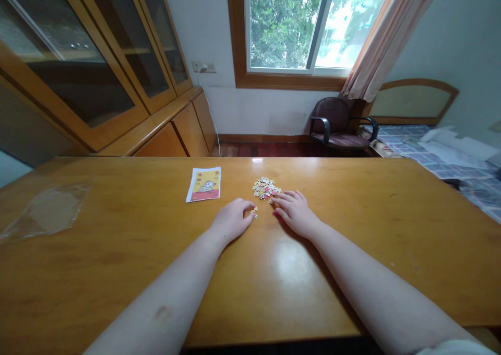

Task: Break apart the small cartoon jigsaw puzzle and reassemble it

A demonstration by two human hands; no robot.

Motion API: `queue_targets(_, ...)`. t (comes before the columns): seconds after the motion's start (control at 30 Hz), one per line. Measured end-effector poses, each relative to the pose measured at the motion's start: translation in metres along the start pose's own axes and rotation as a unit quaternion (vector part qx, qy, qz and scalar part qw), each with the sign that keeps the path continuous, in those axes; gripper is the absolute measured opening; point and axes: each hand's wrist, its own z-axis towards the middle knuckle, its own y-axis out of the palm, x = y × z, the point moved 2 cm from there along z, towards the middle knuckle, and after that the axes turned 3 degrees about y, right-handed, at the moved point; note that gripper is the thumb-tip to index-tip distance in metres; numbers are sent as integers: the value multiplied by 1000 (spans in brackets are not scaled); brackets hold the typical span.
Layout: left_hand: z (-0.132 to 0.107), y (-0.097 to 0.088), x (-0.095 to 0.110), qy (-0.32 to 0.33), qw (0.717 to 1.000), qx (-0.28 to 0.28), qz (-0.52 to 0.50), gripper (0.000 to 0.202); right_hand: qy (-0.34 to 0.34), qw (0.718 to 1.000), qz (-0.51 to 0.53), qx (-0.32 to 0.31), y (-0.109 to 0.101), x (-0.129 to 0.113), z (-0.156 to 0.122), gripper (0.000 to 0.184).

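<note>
Small jigsaw puzzle pieces [265,186] lie in a loose pile on the wooden table [344,271], mostly pale with a few pink ones. My left hand [234,220] is curled just below and left of the pile, thumb and fingers closing on a few yellowish puzzle pieces [255,212]. On the other side, my right hand [294,212] rests palm down with fingers stretched out, its fingertips at the pile's lower right edge. Pink pieces [277,216] show beside its thumb, partly hidden. Left of the pile lies a picture card [204,184] with a cartoon animal on yellow and pink.
A clear plastic bag [50,207] lies flat at the table's left. Beyond the table stand a glass-doored cabinet [141,104] on the left, an office chair [332,120] under the window, and a bed [415,141] on the right.
</note>
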Motion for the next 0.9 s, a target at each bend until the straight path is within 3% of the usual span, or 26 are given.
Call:
queue_targets(0.13, 0, 0, 0, 3, 1000, -6, -8, 26, -19, 999, 16, -24, 0, -5, -1, 23)
queue_targets(0.4, 1, 2, -4, -6, 999, 4, -36, 26, 14, 999, 1, 29, 4, 5, 4, 10)
queue_targets(0.7, 1, 1, -2, -9, 999, 15, -51, 26, 22, 994, 86, 70, 4, 12, 7, 7)
queue_targets(0.9, 3, 3, -5, 5, 999, 31, -43, 28, -3, 998, 52, 38, 2, 6, 5, 7)
